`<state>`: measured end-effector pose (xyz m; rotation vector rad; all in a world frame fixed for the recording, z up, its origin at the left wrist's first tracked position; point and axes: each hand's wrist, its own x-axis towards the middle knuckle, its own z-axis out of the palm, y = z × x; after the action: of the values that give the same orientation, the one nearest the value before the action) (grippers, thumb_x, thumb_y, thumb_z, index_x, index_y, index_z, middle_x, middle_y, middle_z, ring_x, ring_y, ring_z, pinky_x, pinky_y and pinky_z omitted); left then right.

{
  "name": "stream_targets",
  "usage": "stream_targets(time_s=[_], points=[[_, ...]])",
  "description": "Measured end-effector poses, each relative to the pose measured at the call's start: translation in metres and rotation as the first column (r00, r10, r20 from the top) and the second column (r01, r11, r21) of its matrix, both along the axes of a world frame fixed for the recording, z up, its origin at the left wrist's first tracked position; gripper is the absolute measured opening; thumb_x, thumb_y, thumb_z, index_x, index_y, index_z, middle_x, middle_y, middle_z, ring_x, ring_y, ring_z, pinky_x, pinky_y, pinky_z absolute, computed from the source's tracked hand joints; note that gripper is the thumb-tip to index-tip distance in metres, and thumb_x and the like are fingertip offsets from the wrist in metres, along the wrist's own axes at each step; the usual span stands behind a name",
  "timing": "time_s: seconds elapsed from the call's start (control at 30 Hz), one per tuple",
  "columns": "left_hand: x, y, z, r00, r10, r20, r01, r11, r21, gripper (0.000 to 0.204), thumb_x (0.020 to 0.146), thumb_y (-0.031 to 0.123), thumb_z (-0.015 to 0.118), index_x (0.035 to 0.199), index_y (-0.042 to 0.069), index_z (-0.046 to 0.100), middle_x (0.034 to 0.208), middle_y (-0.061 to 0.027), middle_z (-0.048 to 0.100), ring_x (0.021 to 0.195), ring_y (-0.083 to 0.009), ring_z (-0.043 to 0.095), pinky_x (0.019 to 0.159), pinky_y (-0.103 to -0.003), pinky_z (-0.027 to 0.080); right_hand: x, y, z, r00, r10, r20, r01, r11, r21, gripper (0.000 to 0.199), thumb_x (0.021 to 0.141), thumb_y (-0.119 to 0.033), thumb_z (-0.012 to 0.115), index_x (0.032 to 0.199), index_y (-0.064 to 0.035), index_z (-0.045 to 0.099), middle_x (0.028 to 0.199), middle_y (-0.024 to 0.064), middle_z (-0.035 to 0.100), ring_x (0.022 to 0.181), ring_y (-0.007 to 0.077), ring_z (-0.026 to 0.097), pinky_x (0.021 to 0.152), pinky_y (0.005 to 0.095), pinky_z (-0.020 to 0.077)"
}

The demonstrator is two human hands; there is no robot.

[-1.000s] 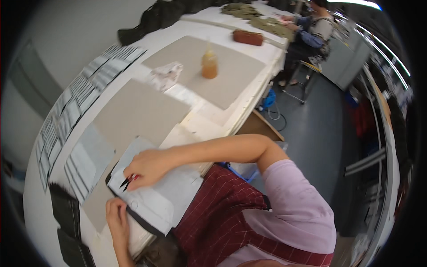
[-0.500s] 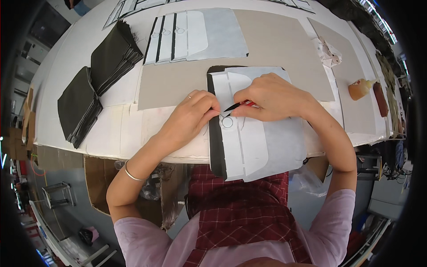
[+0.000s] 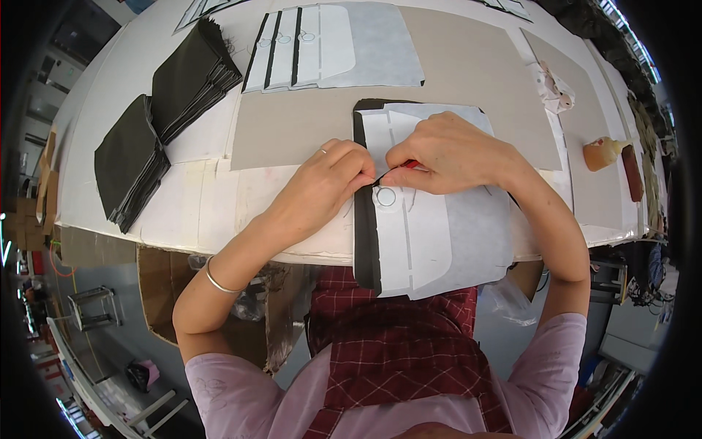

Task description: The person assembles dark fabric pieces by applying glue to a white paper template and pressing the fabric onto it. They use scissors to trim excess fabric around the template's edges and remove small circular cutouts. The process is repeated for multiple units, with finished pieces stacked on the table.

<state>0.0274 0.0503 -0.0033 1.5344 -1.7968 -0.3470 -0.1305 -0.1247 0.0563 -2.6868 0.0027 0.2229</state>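
A white pattern sheet (image 3: 428,234) with a black edge strip is overhanging the table's near edge (image 3: 219,219). The left hand (image 3: 329,183) is pinching its strip, fingers closed; the right hand (image 3: 446,154) is gripping a red-tipped pen (image 3: 406,166). Beyond, black fabric stacks (image 3: 161,110) are lying.

Hidden from my view: most of the red-handled tool (image 3: 411,164), covered by the right hand (image 3: 446,155); only a red sliver and dark tip show. Both hands' fingertips overlap, so I cannot tell the pinch. Pale pattern sheets (image 3: 333,44) at upper centre are cropped by the frame edge. Items at far right: too small.
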Motion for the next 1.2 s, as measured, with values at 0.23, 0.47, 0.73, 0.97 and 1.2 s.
stream_targets(time_s=[0.23, 0.47, 0.73, 0.97, 1.2], points=[[-0.002, 0.001, 0.002, 0.999, 0.013, -0.041, -0.012, 1.0, 0.019, 0.01, 0.091, 0.002, 0.067, 0.097, 0.001, 0.059, 0.101, -0.0106, 0.062, 0.094, -0.0301, 0.06, 0.082, -0.038, 0.05, -0.001, -0.002, -0.001, 1.0, -0.009, 0.008, 0.009, 0.999, 0.032, 0.044, 0.094, -0.035, 0.064, 0.063, -0.0051, 0.056, 0.052, 0.0116, 0.048, 0.054, 0.0331, 0.048, 0.056, 0.0441, 0.0373], [0.0, 0.0, 0.0, 1.0, 0.003, -0.01, -0.003, 1.0, -0.002, 0.009, 0.092, 0.001, 0.066, 0.098, 0.001, 0.059, 0.101, -0.0111, 0.062, 0.093, -0.03, 0.061, 0.081, -0.038, 0.05, -0.001, -0.006, -0.005, 0.998, -0.03, -0.047, 0.033, 0.996, 0.082, 0.046, 0.095, -0.035, 0.064, 0.062, -0.0054, 0.053, 0.051, 0.0085, 0.042, 0.052, 0.0281, 0.041, 0.055, 0.0418, 0.0334], [0.0, 0.001, 0.0, 0.981, 0.078, -0.177, -0.065, 0.995, 0.075, 0.011, 0.09, 0.001, 0.067, 0.097, 0.002, 0.06, 0.095, -0.0112, 0.061, 0.091, -0.0318, 0.059, 0.079, -0.04, 0.049, -0.004, -0.008, -0.009, 0.999, -0.036, 0.01, 0.034, 0.983, 0.182, 0.029, 0.093, -0.029, 0.068, 0.077, -0.0049, 0.064, 0.056, 0.0094, 0.045, 0.052, 0.0244, 0.039, 0.054, 0.0362, 0.0334], [-0.015, -0.004, 0.018, 0.997, -0.037, 0.072, 0.039, 0.999, -0.028, 0.012, 0.087, 0.003, 0.071, 0.099, 0.005, 0.068, 0.087, -0.0058, 0.064, 0.083, -0.0237, 0.06, 0.076, -0.034, 0.049, -0.087, -0.031, 0.023, 0.883, -0.437, 0.171, 0.364, 0.867, 0.341, 0.023, 0.082, -0.017, 0.08, 0.095, -0.001, 0.069, 0.075, 0.0005, 0.058, 0.067, 0.009, 0.043, 0.059, 0.0266, 0.0353], [-0.043, -0.037, 0.023, 0.938, -0.151, 0.312, 0.131, 0.988, 0.086, 0.009, 0.089, 0.013, 0.07, 0.096, 0.009, 0.068, 0.087, -0.0033, 0.064, 0.089, -0.0227, 0.057, 0.086, -0.036, 0.042, -0.138, -0.022, -0.017, 0.752, -0.659, 0.0, 0.592, 0.675, 0.441, 0.031, 0.076, -0.006, 0.084, 0.103, 0.0002, 0.071, 0.092, -0.0011, 0.069, 0.076, 0.0074, 0.052, 0.072, 0.0224, 0.0446]])
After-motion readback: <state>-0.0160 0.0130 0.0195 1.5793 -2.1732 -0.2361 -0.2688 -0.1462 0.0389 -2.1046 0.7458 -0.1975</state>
